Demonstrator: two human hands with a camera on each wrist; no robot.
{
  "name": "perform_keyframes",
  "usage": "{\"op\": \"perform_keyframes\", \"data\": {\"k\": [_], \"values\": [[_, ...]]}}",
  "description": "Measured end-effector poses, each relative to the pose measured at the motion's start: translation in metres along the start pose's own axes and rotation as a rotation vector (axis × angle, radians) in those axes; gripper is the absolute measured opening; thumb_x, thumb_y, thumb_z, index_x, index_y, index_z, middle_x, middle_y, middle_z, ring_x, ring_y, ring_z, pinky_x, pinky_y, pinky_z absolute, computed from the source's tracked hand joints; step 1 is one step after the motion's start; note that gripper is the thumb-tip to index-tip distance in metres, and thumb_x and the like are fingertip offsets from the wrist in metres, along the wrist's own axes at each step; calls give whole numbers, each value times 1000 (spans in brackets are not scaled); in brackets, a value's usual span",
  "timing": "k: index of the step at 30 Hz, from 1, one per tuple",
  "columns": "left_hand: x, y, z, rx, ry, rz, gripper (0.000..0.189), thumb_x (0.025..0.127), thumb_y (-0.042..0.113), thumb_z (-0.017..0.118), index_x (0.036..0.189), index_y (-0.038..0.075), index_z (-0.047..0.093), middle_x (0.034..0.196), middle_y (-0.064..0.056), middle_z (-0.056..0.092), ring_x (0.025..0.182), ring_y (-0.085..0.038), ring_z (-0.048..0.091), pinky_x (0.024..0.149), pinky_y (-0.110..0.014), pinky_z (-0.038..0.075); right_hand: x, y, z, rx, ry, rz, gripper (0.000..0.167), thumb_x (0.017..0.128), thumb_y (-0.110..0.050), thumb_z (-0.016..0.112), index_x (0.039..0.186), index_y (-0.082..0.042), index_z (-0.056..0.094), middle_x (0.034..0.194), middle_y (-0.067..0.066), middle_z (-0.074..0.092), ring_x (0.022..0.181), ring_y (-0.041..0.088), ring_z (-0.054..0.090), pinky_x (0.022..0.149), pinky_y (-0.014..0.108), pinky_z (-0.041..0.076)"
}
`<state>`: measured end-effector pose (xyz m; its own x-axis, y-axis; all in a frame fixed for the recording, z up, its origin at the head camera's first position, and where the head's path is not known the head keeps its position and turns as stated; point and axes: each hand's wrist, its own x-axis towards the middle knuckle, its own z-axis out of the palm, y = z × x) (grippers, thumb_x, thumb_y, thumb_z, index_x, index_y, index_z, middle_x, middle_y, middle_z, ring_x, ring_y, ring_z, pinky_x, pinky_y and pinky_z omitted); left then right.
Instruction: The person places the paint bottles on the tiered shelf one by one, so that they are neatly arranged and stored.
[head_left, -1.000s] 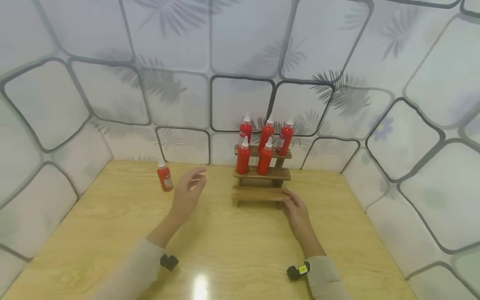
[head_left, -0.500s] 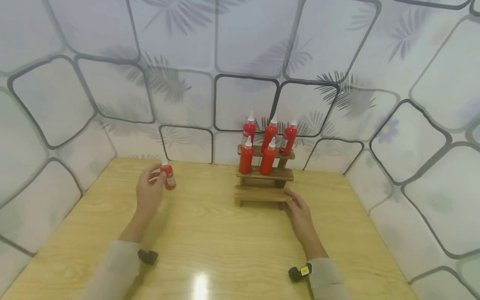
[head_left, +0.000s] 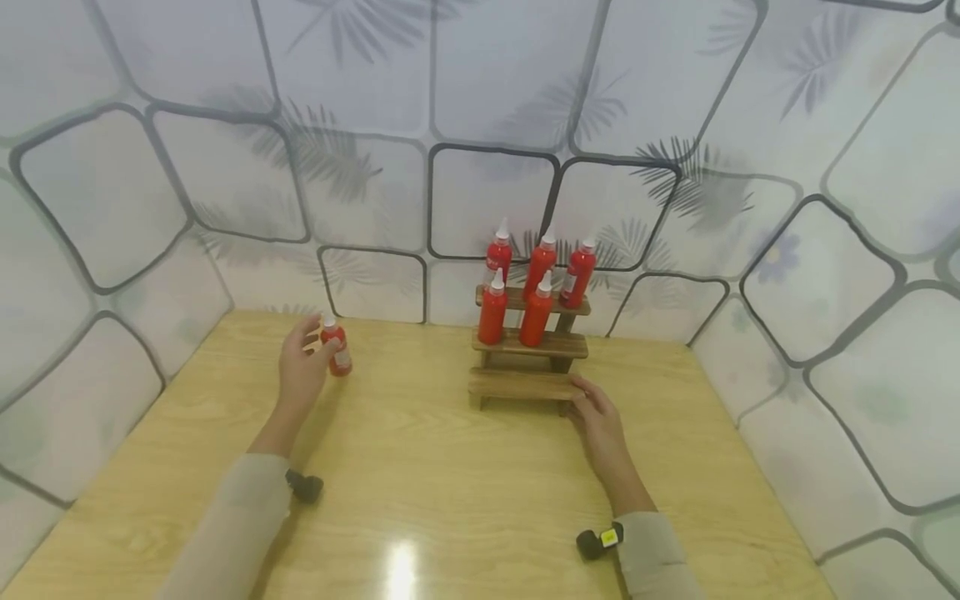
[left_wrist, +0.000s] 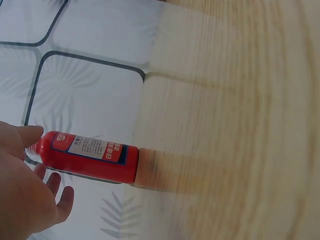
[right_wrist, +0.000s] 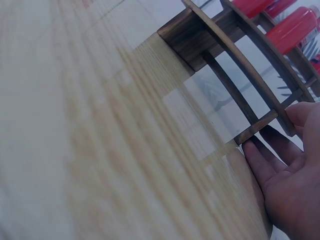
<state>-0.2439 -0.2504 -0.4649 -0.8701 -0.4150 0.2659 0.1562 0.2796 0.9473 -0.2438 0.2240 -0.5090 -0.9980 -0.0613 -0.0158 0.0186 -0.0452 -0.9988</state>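
A red squeeze bottle (head_left: 341, 357) with a white nozzle cap stands on the table at the left. My left hand (head_left: 302, 375) holds it near the top, thumb and fingers on either side of the neck. Its printed label faces the camera in the left wrist view, where the bottle (left_wrist: 90, 157) lies across the picture and the cap is mostly hidden by the hand. At the right, my right hand (head_left: 602, 427) grips the right end of the lowest step of a three-step wooden stand (head_left: 521, 385); the right wrist view shows fingers at that end of the stand (right_wrist: 240, 70).
Several similar red bottles occupy the stand: three on the top step, such as the rightmost bottle (head_left: 578, 275), and two on the middle step, including the left bottle (head_left: 492, 318). A patterned wall (head_left: 367, 287) rises right behind the wooden table (head_left: 435, 475).
My left hand has moved left from beside the bottle and taken hold of its top. Since half a second ago it has barely shifted. The right hand stays on the stand.
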Motion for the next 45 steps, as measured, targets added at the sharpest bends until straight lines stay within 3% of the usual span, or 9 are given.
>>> {"op": "perform_keyframes", "data": {"k": [4,14,21,27,31,35,40,45], "values": [[4,-2,2,11,-4,-13,54,94,6,67,145,3,49,147,-19,50,129,-37,48,110,-50,38,1,1,0,-19,10,-3,46,106,-28,53,147,-9,47,156,12,41,137,32,49,108,31,48],[9,-6,5,2,-20,-31,53,95,5,66,145,1,48,148,-18,51,131,-36,49,110,-50,40,3,2,0,-63,31,-5,50,105,-33,55,147,-8,47,155,14,42,133,28,54,105,30,50],[9,-9,5,-4,-85,-56,62,96,2,64,152,9,38,152,-21,46,137,-38,46,115,-53,40,2,1,-1,-34,22,-4,50,104,-34,56,147,-10,48,156,12,41,137,31,49,107,29,49],[7,-6,7,-47,-76,-88,63,95,1,64,152,12,39,151,-19,49,135,-34,49,113,-51,44,2,1,-1,-55,21,-7,50,104,-35,55,147,-10,48,156,10,41,137,31,49,109,32,48],[5,-5,8,-40,-46,-64,61,94,4,69,149,12,43,147,-18,54,129,-30,54,111,-45,47,3,2,-2,-63,20,-8,50,104,-36,55,147,-11,48,156,10,42,137,30,49,108,32,49],[0,3,13,-41,-47,-18,58,93,12,73,145,11,47,142,-15,59,119,-19,59,103,-30,52,3,3,-2,-66,13,-16,51,104,-36,56,147,-11,48,155,11,42,137,31,50,108,31,49],[-10,20,20,-63,-88,57,55,91,14,76,140,8,52,136,-15,63,110,-11,60,92,-16,52,2,3,-3,-55,8,-18,51,104,-37,56,147,-11,48,155,11,42,137,31,50,108,31,49],[-21,37,31,-78,-166,93,52,91,15,75,138,10,53,134,-15,62,112,-16,59,89,-15,52,1,1,-3,-46,-9,-16,51,105,-35,54,148,-10,46,157,11,40,140,31,47,111,32,46]]}}
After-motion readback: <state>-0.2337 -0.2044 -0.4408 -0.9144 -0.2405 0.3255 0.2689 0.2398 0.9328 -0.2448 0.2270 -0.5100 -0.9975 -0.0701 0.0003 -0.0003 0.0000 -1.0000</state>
